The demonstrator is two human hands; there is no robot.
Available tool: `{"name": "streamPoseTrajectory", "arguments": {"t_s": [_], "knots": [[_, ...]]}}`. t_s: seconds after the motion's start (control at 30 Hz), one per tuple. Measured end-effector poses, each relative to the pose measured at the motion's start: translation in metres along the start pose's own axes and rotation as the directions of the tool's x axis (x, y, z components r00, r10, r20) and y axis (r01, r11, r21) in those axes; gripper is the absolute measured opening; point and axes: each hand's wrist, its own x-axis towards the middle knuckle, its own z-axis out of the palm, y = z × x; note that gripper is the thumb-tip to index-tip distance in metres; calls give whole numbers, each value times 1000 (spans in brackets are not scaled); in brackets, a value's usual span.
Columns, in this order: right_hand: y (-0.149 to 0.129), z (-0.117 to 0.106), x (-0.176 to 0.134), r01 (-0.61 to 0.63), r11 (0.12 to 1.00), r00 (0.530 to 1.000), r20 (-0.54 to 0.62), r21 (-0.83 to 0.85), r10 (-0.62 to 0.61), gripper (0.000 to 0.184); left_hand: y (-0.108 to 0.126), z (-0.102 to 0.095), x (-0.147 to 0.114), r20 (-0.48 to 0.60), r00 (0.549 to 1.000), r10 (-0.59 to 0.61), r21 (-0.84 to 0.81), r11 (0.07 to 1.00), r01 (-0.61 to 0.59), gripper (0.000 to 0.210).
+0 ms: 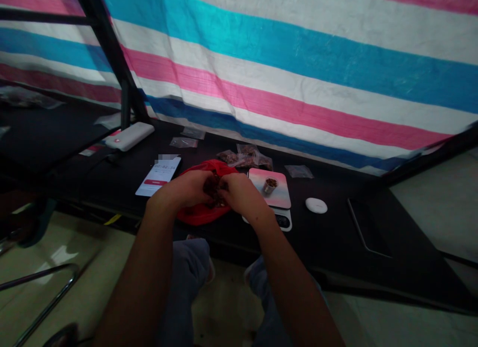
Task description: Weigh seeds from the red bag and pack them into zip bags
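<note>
A red plastic bag point(197, 215) lies open on the black table, with small brown dried pieces point(215, 200) inside. My left hand point(192, 187) reaches into its mouth from the left, fingers curled among the dark pieces. From the right, my right hand point(239, 190) meets it over the bag, its fingers bent and close to the left ones. What either hand grips is too dark to make out. Just right of my right hand is a kitchen scale point(283, 197) bearing a small metal cup point(269, 185) filled with brown pieces.
Filled clear packets point(246, 157) lie behind the bag. Flat clear bags point(298, 172) rest nearby. A lit phone point(159, 177) and a white power bank point(130, 136) are on the left; a white oval case point(316, 205) and a dark phone point(368, 227) on the right. Striped sheeting point(298, 78) hangs behind.
</note>
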Motion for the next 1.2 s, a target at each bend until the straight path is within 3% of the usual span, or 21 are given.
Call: {"name": "streamPoseTrajectory", "arguments": {"t_s": [0.1, 0.23, 0.47, 0.73, 0.9, 1.2], "knots": [[2, -2, -1, 9, 999, 999, -37, 44, -7, 12, -1, 1, 3, 54, 999, 2, 21, 1000, -3, 39], [6, -1, 0, 45, 992, 996, -82, 118, -36, 13, -2, 4, 7, 9, 1000, 2, 134, 991, -3, 28], [9, -2, 0, 88, 971, 989, -134, 222, -59, 14, 2, 4, 6, -44, 999, 18, 192, 981, -9, 26], [10, -12, -2, 74, 960, 990, -136, 269, -38, 11, 8, -1, 4, -131, 989, 66, 81, 995, -56, 23], [10, -19, -5, 32, 946, 996, -91, 323, -2, 10, 11, -1, 6, -130, 985, 112, 34, 994, -108, 22], [32, -65, -34, 17, 903, 957, -269, 430, 110, 11, 16, -4, 4, -188, 968, 168, -19, 984, -175, 24]]}}
